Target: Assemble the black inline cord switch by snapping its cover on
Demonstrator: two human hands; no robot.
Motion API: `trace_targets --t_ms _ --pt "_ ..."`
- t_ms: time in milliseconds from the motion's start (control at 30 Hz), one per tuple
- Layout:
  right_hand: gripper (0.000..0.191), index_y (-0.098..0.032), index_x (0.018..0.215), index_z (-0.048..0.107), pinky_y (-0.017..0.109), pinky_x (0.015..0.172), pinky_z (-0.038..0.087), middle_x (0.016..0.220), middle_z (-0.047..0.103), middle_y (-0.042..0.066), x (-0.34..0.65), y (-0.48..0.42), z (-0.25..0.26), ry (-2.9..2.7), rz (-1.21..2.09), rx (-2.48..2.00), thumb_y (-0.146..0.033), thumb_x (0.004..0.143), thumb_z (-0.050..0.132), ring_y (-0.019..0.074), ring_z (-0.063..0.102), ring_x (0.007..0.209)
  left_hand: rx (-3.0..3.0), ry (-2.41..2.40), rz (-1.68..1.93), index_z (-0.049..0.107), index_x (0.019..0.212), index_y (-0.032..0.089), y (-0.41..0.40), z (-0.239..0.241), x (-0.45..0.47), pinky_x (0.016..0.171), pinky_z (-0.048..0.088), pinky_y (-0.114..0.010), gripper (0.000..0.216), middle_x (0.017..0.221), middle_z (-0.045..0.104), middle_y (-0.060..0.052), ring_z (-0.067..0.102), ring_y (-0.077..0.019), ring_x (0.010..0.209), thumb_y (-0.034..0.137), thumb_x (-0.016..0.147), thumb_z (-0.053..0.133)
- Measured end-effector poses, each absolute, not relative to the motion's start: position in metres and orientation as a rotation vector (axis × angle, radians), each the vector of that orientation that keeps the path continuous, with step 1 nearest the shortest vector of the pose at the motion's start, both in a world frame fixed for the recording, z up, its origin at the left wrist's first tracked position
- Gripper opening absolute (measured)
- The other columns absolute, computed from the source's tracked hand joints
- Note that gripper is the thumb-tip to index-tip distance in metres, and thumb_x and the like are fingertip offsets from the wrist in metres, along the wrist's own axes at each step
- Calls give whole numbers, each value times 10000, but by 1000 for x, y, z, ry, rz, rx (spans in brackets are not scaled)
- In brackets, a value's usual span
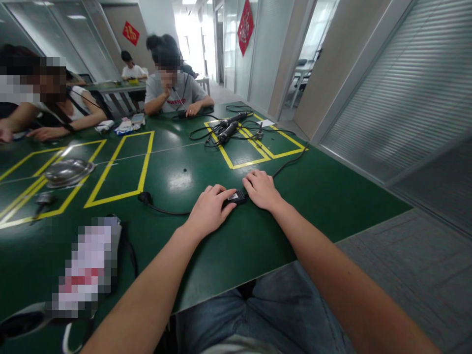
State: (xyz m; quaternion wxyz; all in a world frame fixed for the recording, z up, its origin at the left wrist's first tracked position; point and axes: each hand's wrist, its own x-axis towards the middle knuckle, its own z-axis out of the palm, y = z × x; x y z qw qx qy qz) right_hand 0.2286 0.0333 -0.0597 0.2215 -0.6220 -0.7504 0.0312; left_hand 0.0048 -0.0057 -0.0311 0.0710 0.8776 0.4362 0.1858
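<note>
A black power adapter (238, 196) with a pale label lies on the green table. My left hand (209, 209) grips its left end, thumb and forefinger on either side. Close to the adapter's right end, my right hand (262, 189) rests with curled fingers over the black cable (289, 163), which comes out beyond it and runs toward the back right. The part of the cable under that hand is hidden. From beneath my left hand another black cord (167, 212) leads left to a black plug (145, 197) on the tabletop.
Yellow tape outlines (143, 167) mark the green table (332, 196). Black handheld tools (228, 132) lie among tangled cables at the back. A shiny metal bowl-like piece (69, 172) is on the left, a blurred-out item (86, 268) nearer. Other people (173, 88) sit across the table.
</note>
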Motion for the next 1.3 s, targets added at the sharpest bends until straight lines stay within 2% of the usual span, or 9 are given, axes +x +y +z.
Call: trace_targets --t_ms 233,467,667,767,867,933,1033,1200,1300 --pt "409 -250 1003 743 496 1086 457 1222 716 125 227 32 -59 -2067 97 -1712 -515 1155 472 327 599 1215 2667 1298 529 739 1457 211 -5 -27 5 1075 592 -498 415 1247 740 -112 666 -308 1135 274 1047 746" --pt "408 -248 1030 745 491 1085 458 1252 720 130 225 30 -55 -2082 74 -1740 -493 1167 449 328 604 1225 2630 1297 540 744 1418 247 -6 -26 7 1107 568 -486 385 1262 756 -98 673 -308 1172 277 1034 755" --pt "416 -220 1107 761 456 1024 464 1298 720 162 223 25 -48 -2127 46 -1794 -407 1181 397 331 620 1217 2352 1618 659 548 1531 211 0 -27 7 1035 602 -366 467 1301 773 -93 733 -231 1153 282 1087 678" --pt "414 -214 1118 776 425 983 458 1279 729 158 221 23 -44 -2169 35 -1818 -356 1178 392 318 638 1201 2220 1882 658 625 1330 182 4 -23 1 1028 594 -442 271 1237 763 -141 718 -305 1180 306 1091 656" --pt "438 -204 1071 799 420 941 451 1193 753 152 221 21 -40 -2181 21 -1878 -351 1173 400 312 664 1131 2176 2011 554 684 1153 199 6 -18 -6 986 595 -480 150 1105 766 -134 720 -356 1140 316 1061 696" --pt "482 -191 1022 820 432 924 446 1127 766 165 221 19 -38 -2162 3 -1936 -374 1172 399 324 672 1086 2192 2046 498 710 1132 204 4 -14 -7 998 592 -471 129 1184 759 -147 712 -359 1180 303 1050 704" --pt "564 -189 994 851 443 922 438 1105 778 180 220 15 -38 -2123 -28 -1997 -391 1181 359 333 671 1073 2258 2073 456 741 1205 191 -3 -7 -3 1047 580 -457 201 1423 680 -188 673 -358 1296 300 1086 622" --pt "591 -200 995 873 431 936 427 1093 787 161 217 7 -41 -2135 -63 -1970 -368 1189 340 315 663 1085 2385 1932 228 814 1093 189 -11 -3 8 1000 611 -442 386 1167 792 -160 755 -347 1150 369 1142 476" --pt "571 -198 961 867 427 921 424 1064 786 159 215 7 -42 -2156 -87 -1932 -387 1186 377 314 661 1074 2400 1875 112 824 1070 166 -13 -5 12 981 624 -444 455 1141 826 -179 792 -353 1107 388 1152 436"
